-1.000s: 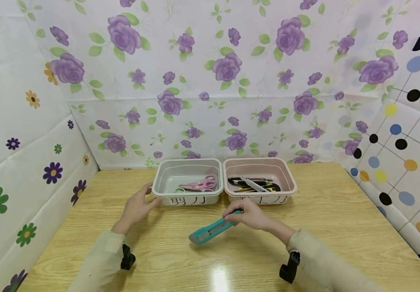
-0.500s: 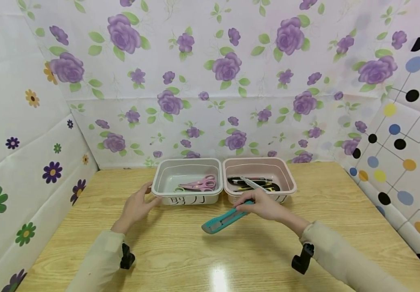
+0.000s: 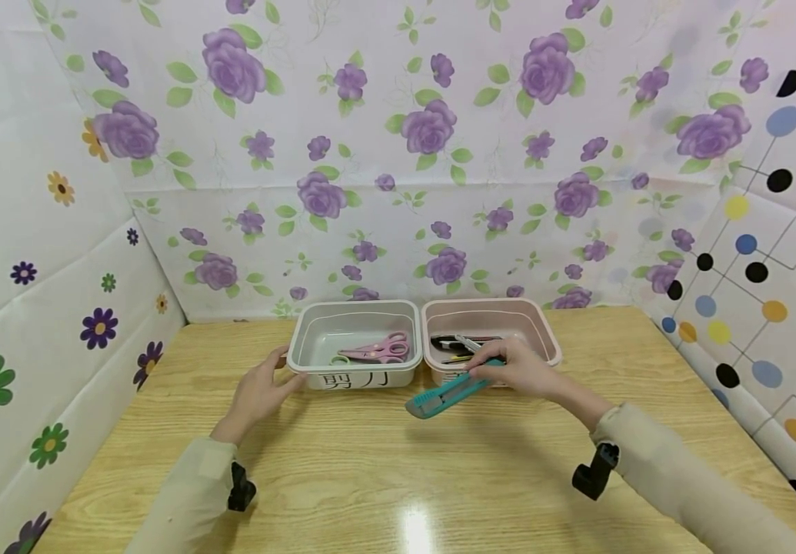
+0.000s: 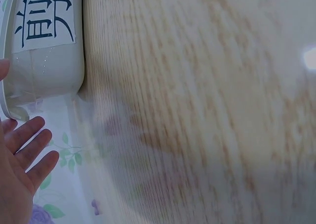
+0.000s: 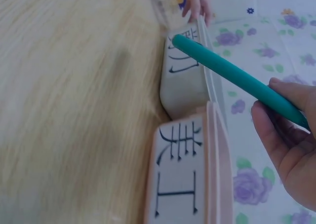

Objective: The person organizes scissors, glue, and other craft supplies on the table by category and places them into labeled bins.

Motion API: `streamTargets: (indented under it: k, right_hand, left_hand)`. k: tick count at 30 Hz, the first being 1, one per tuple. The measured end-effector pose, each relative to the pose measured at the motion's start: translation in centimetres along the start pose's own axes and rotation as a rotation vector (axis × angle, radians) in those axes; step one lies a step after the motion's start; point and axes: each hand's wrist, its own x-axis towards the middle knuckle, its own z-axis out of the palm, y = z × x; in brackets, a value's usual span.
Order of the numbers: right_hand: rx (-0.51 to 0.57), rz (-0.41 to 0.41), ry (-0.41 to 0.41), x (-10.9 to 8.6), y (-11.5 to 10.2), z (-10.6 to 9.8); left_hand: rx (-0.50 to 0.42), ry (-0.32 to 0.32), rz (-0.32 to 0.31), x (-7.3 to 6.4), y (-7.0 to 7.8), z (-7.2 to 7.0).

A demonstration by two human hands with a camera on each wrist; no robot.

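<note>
My right hand [image 3: 518,371] pinches a teal box cutter [image 3: 442,398] by one end, in front of and partly over the front rim of the pinkish bin [image 3: 543,327]. In the right wrist view the cutter [image 5: 232,75] slants across, seen edge-on, between thumb and fingers. Several utility knives [image 3: 449,342] lie in that bin, partly hidden by the hand. My left hand [image 3: 257,396] touches the left front corner of the grey bin [image 3: 308,327], its fingers loosely spread in the left wrist view. Pink scissors [image 3: 384,350] and a green-handled item [image 3: 340,359] lie inside the grey bin.
Both bins stand side by side at the back of the wooden table [image 3: 342,477], with labels [image 3: 356,380] in written characters on their fronts. Behind hangs a floral cloth [image 3: 370,154]. Patterned cloths flank the left and right sides.
My right hand has moved the box cutter right and away from me, from over the table up to the pinkish bin's front rim. The left hand stays at the grey bin.
</note>
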Motion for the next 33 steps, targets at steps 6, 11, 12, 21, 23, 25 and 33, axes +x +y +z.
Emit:
streamTargets:
  k: [6,11,12,21,23,25,33]
  right_hand:
    - [-0.033,-0.024,0.017,0.0,-0.2,-1.4]
    - [-0.029,-0.011,0.030,-0.1,-0.3,-2.5]
    - [-0.029,0.001,0.033,-0.1,-0.3,-2.7]
    - [0.055,0.167,0.042,0.1,0.2,-5.0]
    - [0.078,0.192,0.060,0.2,0.4,-5.4]
    - [0.085,0.209,0.080,0.3,0.6,-5.8]
    - [0.064,0.270,0.146,0.5,2.2,-6.8]
  left_hand:
    - [-0.001,0.004,0.009,0.1,-0.1,0.0]
    - [-0.006,0.005,0.017,0.0,0.0,0.0]
    - [-0.005,0.005,0.017,0.0,0.0,0.0]
    - [-0.003,0.007,0.012,-0.1,0.0,0.0]
    - [-0.002,0.010,0.013,-0.1,0.0,0.0]
    - [0.001,0.009,0.013,-0.1,0.1,0.0]
    - [-0.003,0.005,0.011,-0.1,-0.1,0.1]
